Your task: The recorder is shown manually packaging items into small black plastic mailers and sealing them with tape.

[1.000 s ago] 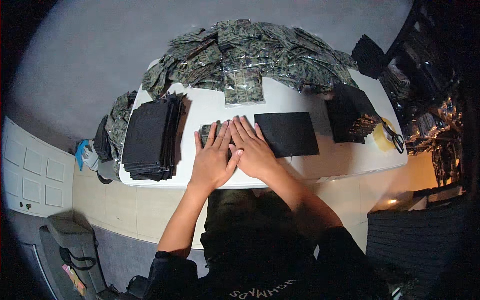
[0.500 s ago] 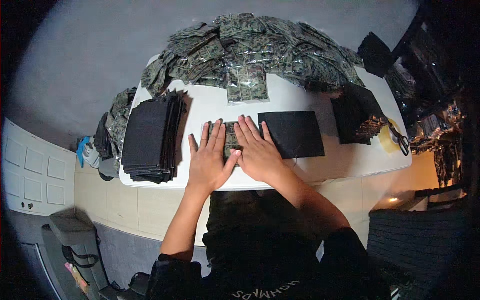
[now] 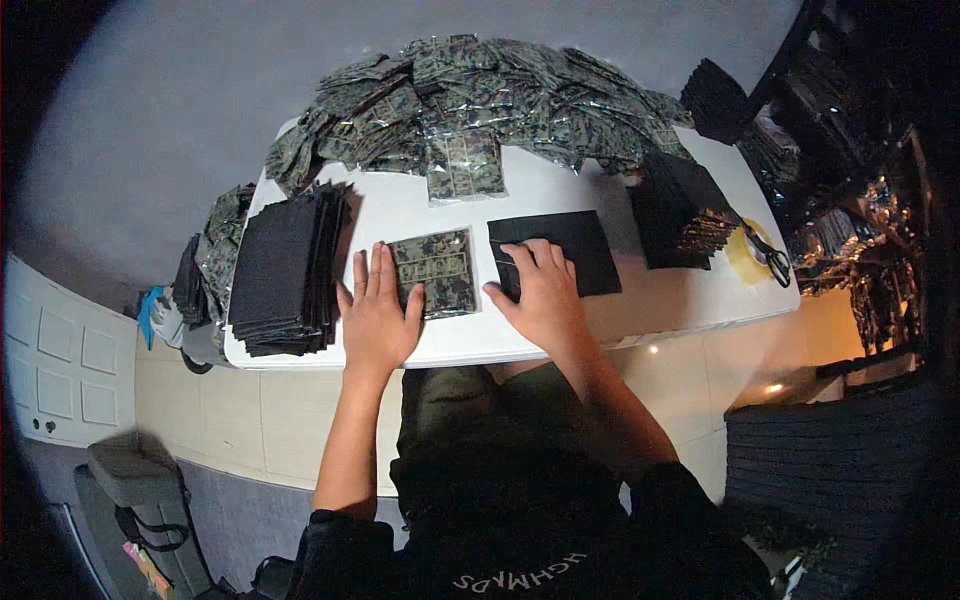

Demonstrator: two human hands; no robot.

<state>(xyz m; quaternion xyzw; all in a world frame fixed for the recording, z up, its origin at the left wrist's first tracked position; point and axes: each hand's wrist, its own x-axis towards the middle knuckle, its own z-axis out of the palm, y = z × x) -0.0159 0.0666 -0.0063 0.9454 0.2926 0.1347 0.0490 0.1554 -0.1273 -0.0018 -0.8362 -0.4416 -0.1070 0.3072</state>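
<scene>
A folded camouflage piece in a clear plastic sleeve [image 3: 440, 268] lies flat near the front of the white table. My left hand [image 3: 380, 322] rests at its left edge, fingers stretched and thumb spread over its lower left corner. Right of it lies a flat black fabric panel [image 3: 590, 258]. My right hand [image 3: 545, 300] is over that panel's left part, fingers a little bent with the thumb held apart. Nothing shows gripped in either hand.
A tall stack of black panels [image 3: 280, 275] stands at the left. Along the back is a heap of sleeved camouflage packs [image 3: 470, 80], one pack [image 3: 465, 165] in front. More black panels [image 3: 680, 205], a tape roll [image 3: 748, 258] and scissors [image 3: 772, 262] lie at the right.
My hands have parted from the sleeved camouflage piece's surface. The left slid to its left edge; the right moved right onto the black panel. The whole view has shifted slightly.
</scene>
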